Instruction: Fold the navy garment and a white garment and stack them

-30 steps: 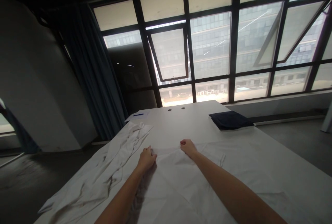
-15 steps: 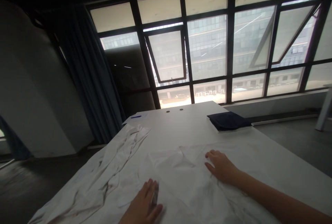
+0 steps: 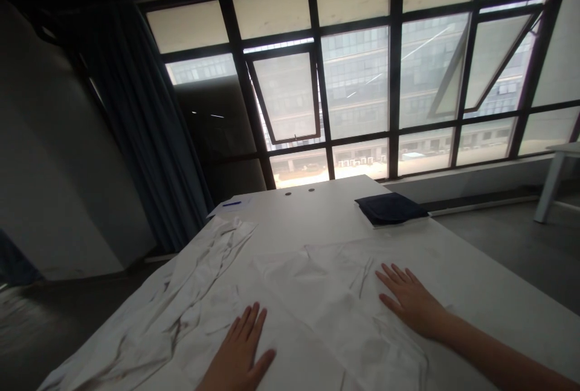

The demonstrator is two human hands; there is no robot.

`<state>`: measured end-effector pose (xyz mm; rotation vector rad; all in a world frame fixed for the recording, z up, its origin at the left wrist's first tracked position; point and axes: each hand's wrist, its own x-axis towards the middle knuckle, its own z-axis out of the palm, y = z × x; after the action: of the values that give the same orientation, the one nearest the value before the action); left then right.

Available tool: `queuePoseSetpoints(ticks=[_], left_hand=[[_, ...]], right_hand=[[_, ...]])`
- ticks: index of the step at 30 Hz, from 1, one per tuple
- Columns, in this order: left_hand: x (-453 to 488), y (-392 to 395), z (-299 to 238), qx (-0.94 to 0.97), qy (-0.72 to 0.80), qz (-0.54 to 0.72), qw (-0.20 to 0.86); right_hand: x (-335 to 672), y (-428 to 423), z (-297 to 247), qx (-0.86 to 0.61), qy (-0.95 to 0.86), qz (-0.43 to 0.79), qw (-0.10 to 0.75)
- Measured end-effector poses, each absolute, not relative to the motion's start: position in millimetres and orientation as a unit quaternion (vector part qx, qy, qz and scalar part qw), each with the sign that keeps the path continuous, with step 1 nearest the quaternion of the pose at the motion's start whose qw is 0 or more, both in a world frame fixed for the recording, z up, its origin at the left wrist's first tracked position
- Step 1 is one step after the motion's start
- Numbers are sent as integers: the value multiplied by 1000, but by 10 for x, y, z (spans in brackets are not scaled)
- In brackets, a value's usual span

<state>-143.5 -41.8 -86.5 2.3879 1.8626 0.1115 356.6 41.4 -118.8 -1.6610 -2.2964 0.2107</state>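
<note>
A crumpled white shirt-like garment (image 3: 317, 300) lies spread over the white table (image 3: 326, 206), with a long creased sleeve or panel (image 3: 181, 300) running toward the left edge. My left hand (image 3: 240, 348) rests flat on the cloth at the bottom of the view, fingers apart. Farther right, my right hand (image 3: 410, 300) also presses flat on the fabric, holding nothing. Both palms touch the cloth, and neither grips it.
A folded navy cloth (image 3: 390, 208) sits on a white pad at the table's far right. A sheet of paper (image 3: 231, 205) with a blue pen lies at the far left corner. A dark curtain (image 3: 145, 131) and large windows stand behind the table.
Both hands have opened from gathered positions at the cloth's middle and moved apart, now lying flat. The fabric under them looks more spread out.
</note>
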Motion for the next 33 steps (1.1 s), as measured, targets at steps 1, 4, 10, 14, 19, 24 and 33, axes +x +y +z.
queuePoseSetpoints(ticks=[1,4,10,14,19,24,33], left_hand=[[-1443,-356,-850,785,616,35,51],[-1483,-142,-795,780,623,28,47],[-1483,257,-582,763,640,9,90],[-1213,315,-434,751,652,19,101],[-560,131,-329,819,558,43,126],[35,-8,-393,855,483,-5,187],[210,-124,-517,890,416,169,73]], right_hand=[[3515,498,-1157,-578,-799,70,150],[3378,768,-1058,-574,-803,67,144],[3161,1119,-827,-577,-804,17,141],[3022,1032,-687,-592,-788,-24,167],[2891,648,-669,-616,-769,54,161],[2813,323,-813,-606,-775,71,165],[2825,174,-375,-559,-684,329,334]])
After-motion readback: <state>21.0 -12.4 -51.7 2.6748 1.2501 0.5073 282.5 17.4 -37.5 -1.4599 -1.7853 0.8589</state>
